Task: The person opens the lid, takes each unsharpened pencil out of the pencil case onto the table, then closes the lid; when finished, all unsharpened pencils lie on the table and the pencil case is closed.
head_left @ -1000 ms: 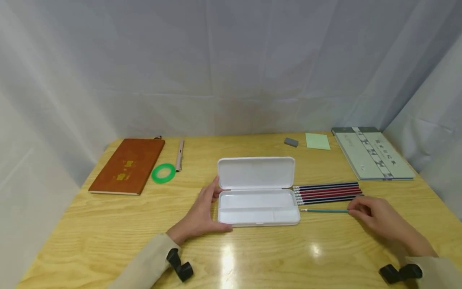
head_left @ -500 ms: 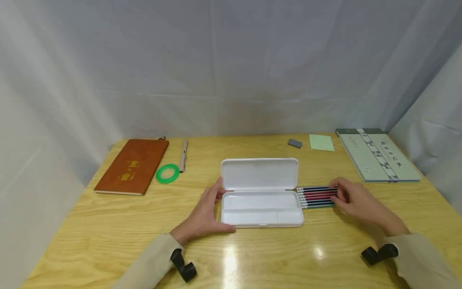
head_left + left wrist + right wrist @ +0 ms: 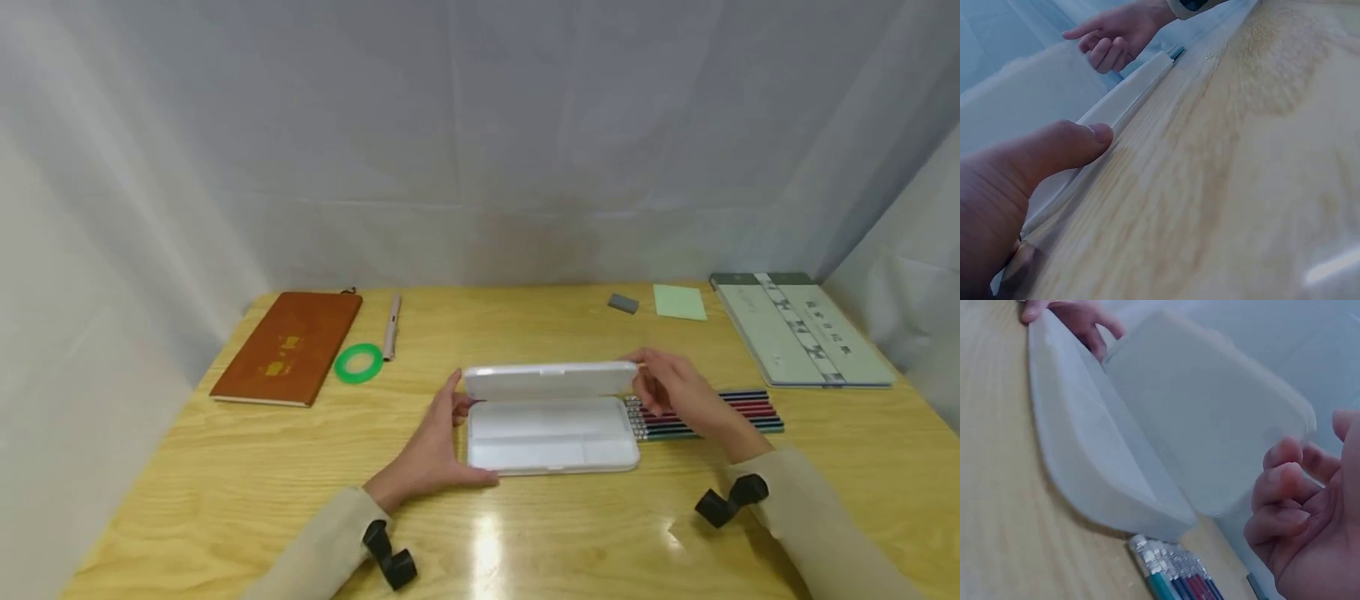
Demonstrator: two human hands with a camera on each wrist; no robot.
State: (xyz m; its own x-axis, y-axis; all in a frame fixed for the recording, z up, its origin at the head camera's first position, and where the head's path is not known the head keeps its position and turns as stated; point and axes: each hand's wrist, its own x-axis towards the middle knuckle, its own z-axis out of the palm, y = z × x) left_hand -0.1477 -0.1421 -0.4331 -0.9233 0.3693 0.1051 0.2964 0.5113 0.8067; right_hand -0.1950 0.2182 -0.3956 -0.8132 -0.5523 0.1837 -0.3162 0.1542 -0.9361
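Observation:
A white pencil case lies on the table with its lid raised, leaning over the tray. My left hand holds the case's left end, thumb at the front edge and fingers behind. At the lid's upper right corner is my right hand, one finger reaching out and the others loosely curled, as the left wrist view shows. Whether that finger touches the lid's back is hard to tell. Several pencils, dark blue, red and teal, lie in a row right of the case, partly hidden below the right hand.
At the left are a brown notebook, a green tape ring and a pale pink pen. A grey eraser, green sticky notes and a pale green book lie at the back right.
My right hand has pushed the teal pencil up against the row, left the pencils and moved to the lid. The lid has swung partway forward. My left hand stays on the case.

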